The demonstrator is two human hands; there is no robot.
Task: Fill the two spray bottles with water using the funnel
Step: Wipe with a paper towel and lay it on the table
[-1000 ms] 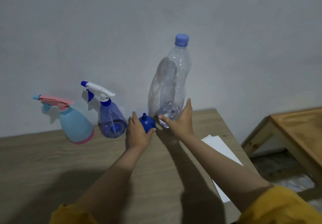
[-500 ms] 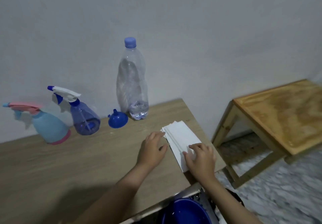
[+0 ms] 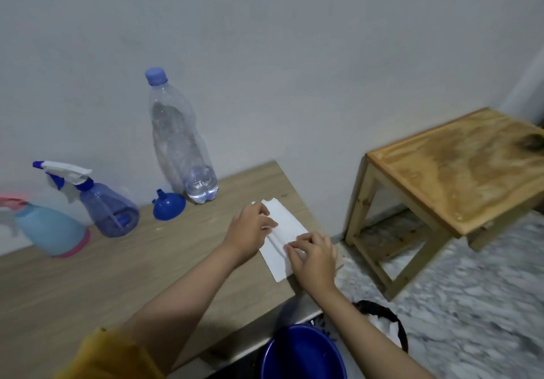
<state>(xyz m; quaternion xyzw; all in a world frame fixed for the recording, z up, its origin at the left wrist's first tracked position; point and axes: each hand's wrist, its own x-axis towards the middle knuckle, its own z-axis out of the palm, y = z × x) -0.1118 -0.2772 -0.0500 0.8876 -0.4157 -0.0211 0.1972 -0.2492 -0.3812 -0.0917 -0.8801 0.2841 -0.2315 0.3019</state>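
Over at the left, a pale blue spray bottle with a pink trigger (image 3: 50, 228), a translucent blue spray bottle (image 3: 110, 209), an upturned blue plastic funnel (image 3: 168, 205) and a nearly empty clear water bottle (image 3: 181, 140) line the wall on the wooden table (image 3: 88, 275). Both hands are on the white folded paper (image 3: 284, 231): the left hand (image 3: 253, 228) pinches its near edge, and the right hand (image 3: 313, 256) presses curled fingertips on its corner.

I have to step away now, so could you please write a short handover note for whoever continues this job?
Left hand and right hand both pinch the white paper stack at the table's right end.
The blue funnel lies mouth down beside the capped water bottle, which holds only a little water.
The purple spray bottle and the light blue spray bottle stand at the left, heads on.
Whether they are filled is unclear.
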